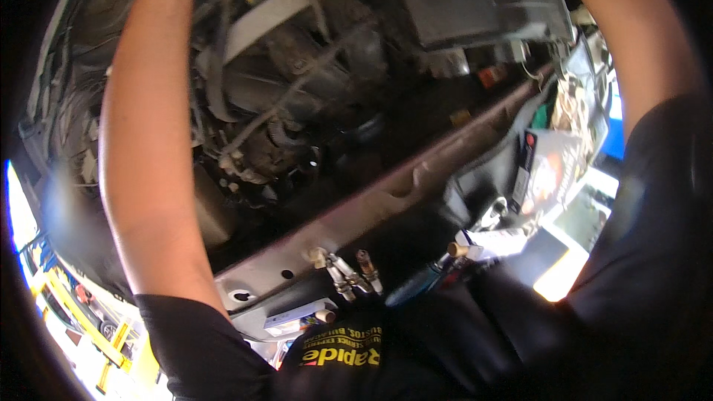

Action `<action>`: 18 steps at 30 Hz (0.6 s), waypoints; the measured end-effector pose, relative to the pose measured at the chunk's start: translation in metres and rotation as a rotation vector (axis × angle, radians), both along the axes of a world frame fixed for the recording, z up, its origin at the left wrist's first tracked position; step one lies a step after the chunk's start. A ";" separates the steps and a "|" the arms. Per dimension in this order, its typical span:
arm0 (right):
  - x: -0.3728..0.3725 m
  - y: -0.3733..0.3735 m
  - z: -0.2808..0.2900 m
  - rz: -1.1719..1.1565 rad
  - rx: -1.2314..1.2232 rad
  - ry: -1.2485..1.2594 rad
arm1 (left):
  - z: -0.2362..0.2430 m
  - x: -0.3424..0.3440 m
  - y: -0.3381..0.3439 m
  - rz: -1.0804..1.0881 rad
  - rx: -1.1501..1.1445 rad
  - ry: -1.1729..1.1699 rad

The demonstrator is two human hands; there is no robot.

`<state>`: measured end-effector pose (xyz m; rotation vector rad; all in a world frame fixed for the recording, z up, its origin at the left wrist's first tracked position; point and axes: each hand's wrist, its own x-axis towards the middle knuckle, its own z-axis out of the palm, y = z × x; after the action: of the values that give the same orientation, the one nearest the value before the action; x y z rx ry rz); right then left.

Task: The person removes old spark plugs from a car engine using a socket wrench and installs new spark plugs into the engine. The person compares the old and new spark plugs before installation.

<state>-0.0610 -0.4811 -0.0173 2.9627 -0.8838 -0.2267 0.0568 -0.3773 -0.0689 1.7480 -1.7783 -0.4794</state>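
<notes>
Both my arms stretch over an open engine bay and leave the picture at the top, so neither hand shows. My left forearm (148,148) crosses the left side of the bay, above hoses and cables. On the right, my right forearm (631,37) passes beside a large black plastic cover (483,4). Between the arms lies the dark, dusty engine (297,82) with its hoses and brackets. Several used-looking spark plugs (346,276) lie side by side at the front metal crossmember (386,200), close to my body.
A small box (298,315) rests near the plugs. To their right are a blue tool-like object (416,287), a white carton (499,242) and a clear plastic package (549,167). Cloth (572,104) lies at the far right. Yellow posts (82,312) stand at lower left.
</notes>
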 end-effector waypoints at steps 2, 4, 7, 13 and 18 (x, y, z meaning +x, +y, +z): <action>0.009 0.001 0.001 -0.003 -0.002 0.000 | 0.003 -0.002 0.008 0.085 0.111 0.001; 0.016 0.002 0.005 0.000 -0.006 -0.012 | -0.002 0.012 -0.003 -0.075 0.154 0.004; -0.032 -0.004 -0.006 -0.132 -0.006 0.011 | -0.023 -0.019 -0.026 -0.160 -0.146 -0.024; -0.004 -0.001 -0.001 -0.142 -0.029 -0.001 | -0.057 0.003 -0.052 0.031 0.055 0.160; 0.007 -0.005 -0.007 -0.192 -0.101 0.113 | -0.006 0.031 0.016 -0.003 -0.119 -0.238</action>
<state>-0.0537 -0.4863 -0.0243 2.7427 -1.1287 -0.3416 0.0877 -0.3610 -0.0751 1.7780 -1.9293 -0.1671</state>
